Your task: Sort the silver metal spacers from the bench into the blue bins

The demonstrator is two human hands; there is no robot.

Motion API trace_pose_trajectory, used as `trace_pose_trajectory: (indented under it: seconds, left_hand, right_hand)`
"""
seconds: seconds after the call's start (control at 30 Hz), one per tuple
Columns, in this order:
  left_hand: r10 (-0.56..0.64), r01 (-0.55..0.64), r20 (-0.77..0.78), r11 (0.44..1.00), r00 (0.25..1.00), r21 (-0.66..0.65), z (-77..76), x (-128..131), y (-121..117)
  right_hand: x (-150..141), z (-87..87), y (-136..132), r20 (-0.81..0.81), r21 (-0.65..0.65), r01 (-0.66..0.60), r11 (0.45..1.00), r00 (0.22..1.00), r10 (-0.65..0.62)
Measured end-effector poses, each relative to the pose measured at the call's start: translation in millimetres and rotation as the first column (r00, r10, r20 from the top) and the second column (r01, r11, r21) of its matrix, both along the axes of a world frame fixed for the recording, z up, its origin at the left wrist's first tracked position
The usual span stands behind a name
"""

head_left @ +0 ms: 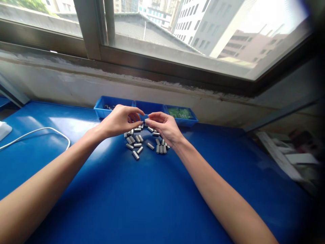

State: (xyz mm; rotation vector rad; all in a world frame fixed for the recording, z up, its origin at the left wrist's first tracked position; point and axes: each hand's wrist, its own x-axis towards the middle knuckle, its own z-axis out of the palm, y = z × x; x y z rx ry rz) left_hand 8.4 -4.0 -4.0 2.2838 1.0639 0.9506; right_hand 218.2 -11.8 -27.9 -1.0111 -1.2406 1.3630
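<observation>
Both hands meet over a loose group of short silver metal cylinders on the blue table. My left hand is curved, its thumb and index fingertips apart, with nothing clearly visible between them. Close beside those tips, my right hand pinches thumb against fingers. Whatever it holds is too small to make out. Several more metal cylinders lie below the right hand, some standing side by side and partly covered by it.
Behind the hands stands a row of joined blue bins. Small metallic pieces lie in the left one, and green pieces fill the right one. A white cable curves across the blue table at left. A window rises behind.
</observation>
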Motion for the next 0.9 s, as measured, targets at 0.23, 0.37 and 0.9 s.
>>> trace_pose_trajectory:
  seconds: [0.23,0.37,0.9]
  left_hand:
    - [-0.053,0.053,-0.008,0.997,0.999,0.049,-1.5,3.2,0.1]
    - [-0.043,0.044,-0.007,0.996,0.999,0.084,-1.1,4.4,1.0]
    - [-0.039,0.038,0.025,0.998,0.999,0.049,7.7,-3.6,2.3]
  right_hand:
    - [-7.6,-0.4,-4.6,-0.003,-0.072,0.016,0.997,1.000,-0.017]
    - [-9.4,-0.9,-4.8,-0.001,-0.075,0.031,0.997,1.000,-0.031]
    - [-9.2,-4.9,-5.7,0.204,0.115,0.049,0.992,0.976,-0.072]
